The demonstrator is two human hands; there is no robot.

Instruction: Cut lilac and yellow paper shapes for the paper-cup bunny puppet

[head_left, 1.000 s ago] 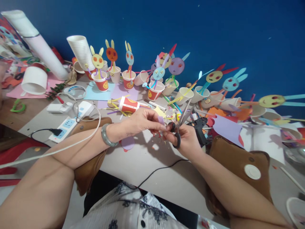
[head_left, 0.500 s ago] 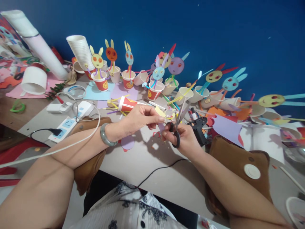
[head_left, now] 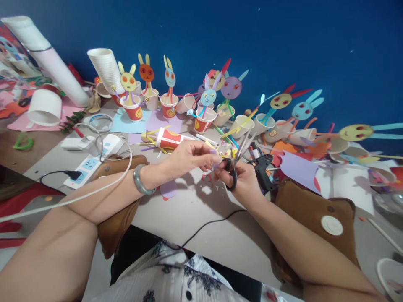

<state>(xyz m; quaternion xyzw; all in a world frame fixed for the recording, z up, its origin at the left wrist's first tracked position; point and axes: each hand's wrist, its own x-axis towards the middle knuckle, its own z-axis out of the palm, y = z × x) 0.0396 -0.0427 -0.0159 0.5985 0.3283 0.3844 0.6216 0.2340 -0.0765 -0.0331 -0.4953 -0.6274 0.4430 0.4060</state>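
1. The left hand (head_left: 197,157) is drawn narrow, thumb against fingers, with a small pale-purple paper piece (head_left: 213,152) at its tips. Fingers cover most of it, so I can't make out its full shape; such a pinch seems suited to something light and flimsy.

2. The right hand (head_left: 244,178) holds black-handled metal scissors (head_left: 234,179), blades slightly spread and pointing up and away. That angle probably spares its thumb and forefinger for fine handling beside the left fingertips.

3. Below the hands, tiny paper scraps (head_left: 207,189) lie on the pale grey table (head_left: 195,216). A flat purple paper disc (head_left: 169,188) rests by the left wrist, within easy reach.

4. Farther out, a red-and-white paper cup (head_left: 168,138) lies on its side. Behind it, a blue rabbit-faced paper figure (head_left: 208,97) rises from an upright red-and-white cup (head_left: 203,124), which seems to serve as its base.

5. Toward the dark blue wall (head_left: 201,33), a nested stack of white paper cups (head_left: 104,67) leans, which looks compact but tippy. At the right, a white round disc (head_left: 331,225) lies on a brown cushion (head_left: 308,209).
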